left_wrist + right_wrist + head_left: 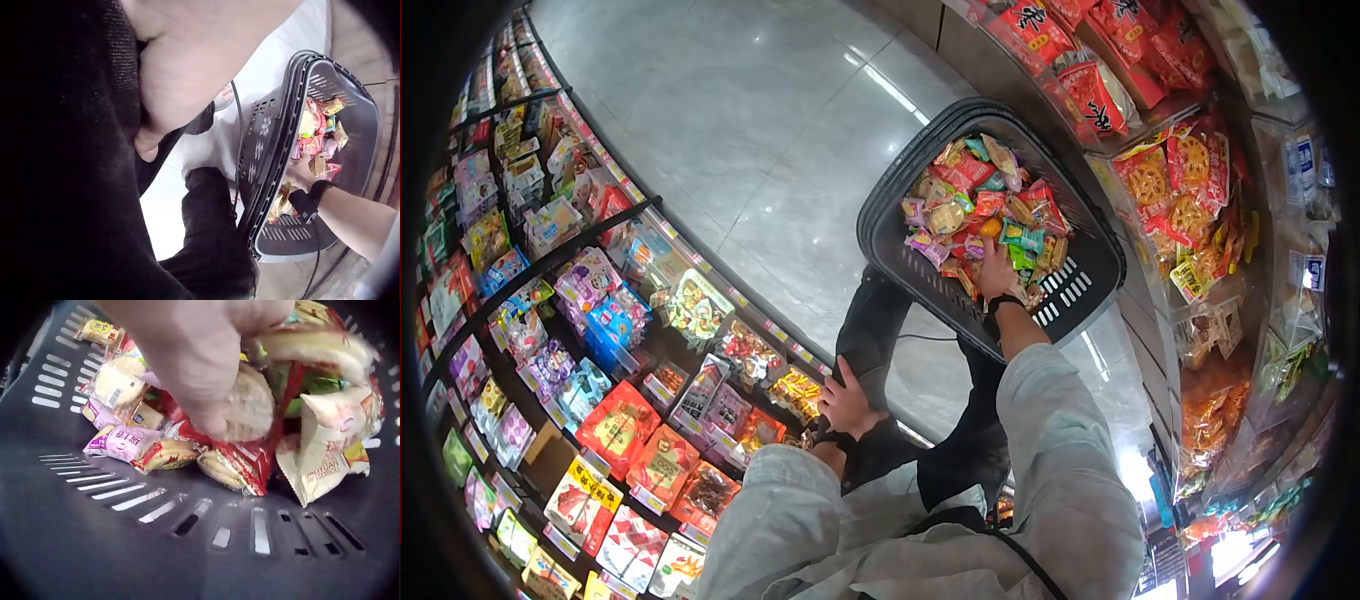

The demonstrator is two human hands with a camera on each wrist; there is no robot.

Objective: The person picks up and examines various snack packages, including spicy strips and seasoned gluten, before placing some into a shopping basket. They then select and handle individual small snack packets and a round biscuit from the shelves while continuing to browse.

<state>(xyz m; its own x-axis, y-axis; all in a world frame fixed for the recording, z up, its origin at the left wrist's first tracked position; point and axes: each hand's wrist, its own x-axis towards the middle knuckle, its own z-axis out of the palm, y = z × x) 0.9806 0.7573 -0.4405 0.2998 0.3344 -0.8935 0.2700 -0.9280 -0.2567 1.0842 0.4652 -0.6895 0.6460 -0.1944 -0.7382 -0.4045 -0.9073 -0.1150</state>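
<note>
Wrapped snacks (963,168) fill the bottom of a dark plastic basket (1090,230). My right hand (997,268) reaches in among them, a black band at its wrist. In the right wrist view the thumb of this hand (194,362) touches a clear-wrapped round cracker (251,406); its fingertips are out of sight, so a grip cannot be told. Cream packets (334,419) and a purple packet (122,442) lie at either side. My left hand (850,402) rests on the dark trouser leg (81,156), fingers spread, holding nothing.
Shelves of bagged snacks (615,425) curve along the left. On the right, more shelves carry red bags (1090,95) and bagged round snacks (1190,170), close beside the basket. Grey tiled floor (730,110) lies between. A thin cable (240,144) hangs near the basket.
</note>
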